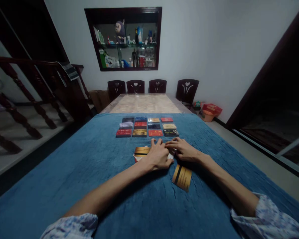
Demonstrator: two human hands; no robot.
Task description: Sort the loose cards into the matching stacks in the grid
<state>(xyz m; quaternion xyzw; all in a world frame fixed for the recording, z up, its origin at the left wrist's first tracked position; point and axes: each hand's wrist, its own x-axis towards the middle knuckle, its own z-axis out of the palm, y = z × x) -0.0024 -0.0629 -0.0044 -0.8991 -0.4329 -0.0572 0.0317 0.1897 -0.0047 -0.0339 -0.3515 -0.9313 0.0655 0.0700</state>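
Both my hands meet over a loose bunch of cards on the blue cloth point(94, 166). My left hand point(159, 155) lies across the bunch, fingers bent over it and thumb toward me, closed about the cards. Out to its left pokes a gold card point(141, 151) with a dark stripe, with white and red edges beneath. My right hand point(185, 150) has its fingers together against a whitish card point(171, 153) between the hands; its grip is partly hidden. Below my right hand, apart from the bunch, a second gold card point(182, 177) lies tilted.
Beyond my hands stand rows of card stacks, among them a red stack point(124, 133), a gold stack point(139, 133) and a black stack point(171, 132). Farther back are the bare tabletop point(146, 103) and several dark chairs point(157, 86). A wooden railing point(27, 96) runs along the left.
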